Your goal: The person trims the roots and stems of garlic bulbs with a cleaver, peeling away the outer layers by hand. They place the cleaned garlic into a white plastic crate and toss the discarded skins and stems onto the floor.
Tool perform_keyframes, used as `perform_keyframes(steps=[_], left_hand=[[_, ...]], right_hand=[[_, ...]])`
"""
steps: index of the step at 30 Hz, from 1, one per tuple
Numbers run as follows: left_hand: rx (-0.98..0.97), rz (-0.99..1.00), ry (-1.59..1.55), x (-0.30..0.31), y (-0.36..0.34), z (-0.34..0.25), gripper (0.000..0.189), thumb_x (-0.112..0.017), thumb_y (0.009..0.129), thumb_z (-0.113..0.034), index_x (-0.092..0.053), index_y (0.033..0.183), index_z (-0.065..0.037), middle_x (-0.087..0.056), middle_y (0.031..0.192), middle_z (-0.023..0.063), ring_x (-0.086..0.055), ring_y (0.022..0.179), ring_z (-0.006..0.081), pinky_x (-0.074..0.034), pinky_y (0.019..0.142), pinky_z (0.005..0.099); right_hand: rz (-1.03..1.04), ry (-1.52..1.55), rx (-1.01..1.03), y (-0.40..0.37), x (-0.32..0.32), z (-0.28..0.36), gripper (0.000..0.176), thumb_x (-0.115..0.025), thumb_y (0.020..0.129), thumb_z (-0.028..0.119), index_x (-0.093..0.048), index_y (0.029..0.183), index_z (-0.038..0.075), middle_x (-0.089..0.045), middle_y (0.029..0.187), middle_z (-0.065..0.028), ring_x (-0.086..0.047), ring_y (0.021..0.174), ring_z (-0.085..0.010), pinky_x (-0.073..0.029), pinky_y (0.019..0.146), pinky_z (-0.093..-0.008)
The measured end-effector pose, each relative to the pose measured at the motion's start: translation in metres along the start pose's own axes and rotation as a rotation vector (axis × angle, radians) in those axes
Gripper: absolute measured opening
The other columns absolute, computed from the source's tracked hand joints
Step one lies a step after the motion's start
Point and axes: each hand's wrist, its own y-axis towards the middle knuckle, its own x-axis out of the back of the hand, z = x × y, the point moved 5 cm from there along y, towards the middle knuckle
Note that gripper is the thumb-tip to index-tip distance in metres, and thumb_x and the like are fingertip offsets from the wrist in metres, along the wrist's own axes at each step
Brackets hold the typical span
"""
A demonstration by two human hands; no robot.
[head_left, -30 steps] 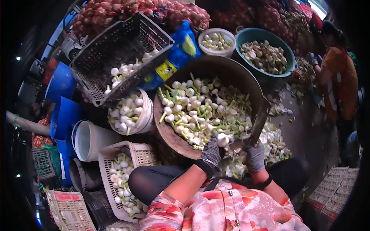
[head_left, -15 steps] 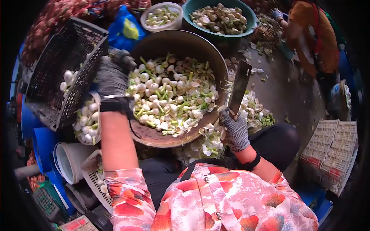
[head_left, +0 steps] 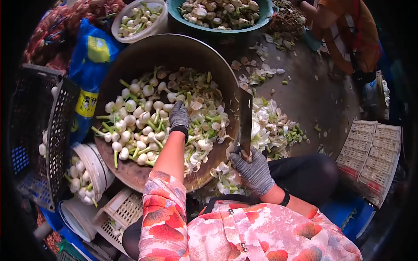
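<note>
Sleeves [head_left: 163, 213] in a floral print are filling the bottom of the frame. Right of centre, the gloved right hand [head_left: 251, 169] is gripping a knife [head_left: 246, 124], its broad blade pointing up the frame across the near right rim of a wide metal basin [head_left: 143, 61]. Near the centre, the gloved left hand [head_left: 179, 116] is resting among white bulbs [head_left: 129, 119] inside it, much nearer them than the right; whether its fingers are closing on one, I cannot tell. Most bulbs are lying leftward of that hand, stems pointing various ways; peelings [head_left: 209, 126] are lying rightward. Beyond, a teal tub [head_left: 222, 31] is standing at top centre.
</note>
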Motion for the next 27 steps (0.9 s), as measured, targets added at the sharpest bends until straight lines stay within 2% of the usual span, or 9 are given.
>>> perform_keyframes(steps=[3, 6, 7, 12, 17, 20, 22, 26, 27], left_hand=[[-0.204, 0.035, 0.634, -0.016, 0.010, -0.019, 0.038, -0.055, 0.084, -0.017, -0.060, 0.122, -0.014, -0.060, 0.110, 0.0192, -0.058, 0.103, 0.0312, -0.045, 0.091, 0.0377], [-0.294, 0.104, 0.757, -0.022, 0.017, -0.026, 0.034, -0.058, 0.082, -0.025, -0.064, 0.115, -0.018, -0.058, 0.113, 0.0204, -0.053, 0.110, 0.0372, -0.043, 0.094, 0.0435], [-0.292, 0.054, 0.755, -0.017, 0.008, -0.041, 0.032, -0.062, 0.080, -0.021, -0.065, 0.110, -0.010, -0.061, 0.111, 0.0187, -0.055, 0.104, 0.0368, -0.042, 0.094, 0.0416], [-0.462, 0.180, 0.744, -0.022, -0.021, -0.040, 0.029, -0.064, 0.080, -0.018, -0.061, 0.106, -0.005, -0.061, 0.104, 0.0197, -0.055, 0.100, 0.0374, -0.043, 0.090, 0.0416], [-0.064, 0.333, 0.101, 0.002, -0.062, -0.049, 0.033, -0.057, 0.089, -0.027, -0.056, 0.114, -0.005, -0.062, 0.101, 0.0164, -0.058, 0.094, 0.0267, -0.045, 0.088, 0.0345], [0.036, 0.435, -0.404, 0.012, -0.071, -0.009, 0.033, -0.056, 0.091, -0.026, -0.054, 0.115, -0.002, -0.058, 0.104, 0.0083, -0.052, 0.094, 0.0169, -0.044, 0.086, 0.0290], [0.026, 0.481, -0.458, 0.035, -0.113, -0.036, 0.033, -0.054, 0.090, -0.019, -0.053, 0.118, -0.001, -0.057, 0.110, 0.0076, -0.053, 0.097, 0.0173, -0.045, 0.087, 0.0289], [-0.858, 0.341, 0.514, 0.075, -0.168, -0.072, 0.020, -0.063, 0.087, -0.016, -0.061, 0.105, -0.005, -0.061, 0.090, 0.0035, -0.056, 0.082, 0.0152, -0.048, 0.075, 0.0301], [-0.529, 0.337, 0.141, 0.091, -0.194, -0.105, 0.020, -0.062, 0.088, -0.016, -0.060, 0.104, -0.004, -0.060, 0.088, 0.0038, -0.057, 0.080, 0.0159, -0.048, 0.074, 0.0299]], right_hand=[[-0.008, -0.073, -0.024, 0.010, 0.001, -0.007, 0.023, -0.069, 0.085, 0.023, -0.057, 0.091, 0.004, -0.054, 0.071, -0.0017, -0.051, 0.063, -0.0103, -0.045, 0.060, -0.0264], [0.001, -0.167, -0.011, 0.017, 0.001, 0.002, 0.027, -0.069, 0.085, 0.027, -0.057, 0.094, 0.004, -0.057, 0.073, -0.0057, -0.055, 0.066, -0.0152, -0.047, 0.063, -0.0296], [-0.003, -0.199, -0.002, 0.017, 0.000, 0.006, 0.028, -0.069, 0.085, 0.027, -0.058, 0.095, 0.004, -0.058, 0.074, -0.0060, -0.056, 0.067, -0.0157, -0.048, 0.064, -0.0300], [0.004, -0.249, 0.006, 0.014, -0.004, 0.005, 0.032, -0.070, 0.084, 0.028, -0.058, 0.100, 0.003, -0.062, 0.079, -0.0094, -0.060, 0.071, -0.0214, -0.049, 0.068, -0.0330], [0.050, -0.388, 0.076, 0.005, -0.007, 0.010, 0.028, -0.067, 0.085, 0.028, -0.058, 0.097, 0.005, -0.061, 0.080, -0.0147, -0.061, 0.075, -0.0325, -0.049, 0.069, -0.0385], [0.100, -0.532, 0.139, 0.002, -0.010, 0.000, 0.030, -0.065, 0.085, 0.033, -0.059, 0.099, 0.008, -0.063, 0.085, -0.0173, -0.062, 0.080, -0.0365, -0.049, 0.071, -0.0415], [0.114, -0.650, 0.200, -0.002, -0.014, 0.001, 0.030, -0.065, 0.084, 0.034, -0.060, 0.100, 0.009, -0.064, 0.088, -0.0176, -0.062, 0.083, -0.0372, -0.049, 0.072, -0.0425], [0.207, -0.757, 0.363, -0.014, -0.028, 0.004, 0.031, -0.066, 0.082, 0.033, -0.061, 0.103, 0.010, -0.065, 0.089, -0.0169, -0.063, 0.084, -0.0366, -0.050, 0.073, -0.0434], [0.227, -0.750, 0.328, -0.017, -0.028, 0.003, 0.032, -0.066, 0.081, 0.035, -0.062, 0.101, 0.010, -0.066, 0.090, -0.0167, -0.063, 0.085, -0.0360, -0.050, 0.074, -0.0437]])
